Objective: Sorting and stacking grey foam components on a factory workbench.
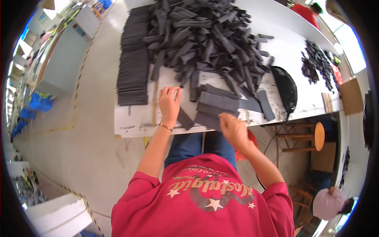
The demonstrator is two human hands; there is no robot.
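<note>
My left hand (pixel 169 103) is over the table near its front edge, fingers pointing forward and slightly apart, with nothing visible in them. Just beside its wrist lies a dark grey fabric strip (pixel 185 119). My right hand (pixel 234 129) is closed, its fingertips at the near edge of a small overlapping stack of dark grey fabric pieces (pixel 218 102). What exactly is pinched there is partly hidden by the fingers. Beyond both hands rises a large heap of rolled or folded dark fabric pieces (pixel 201 35).
A neat long stack of dark pieces (pixel 133 75) runs along the left of the white table (pixel 132 122). A black rounded bag-like item (pixel 285 89) lies at right. Wooden stools (pixel 319 136) stand beside the table. Another person (pixel 328 203) is at lower right.
</note>
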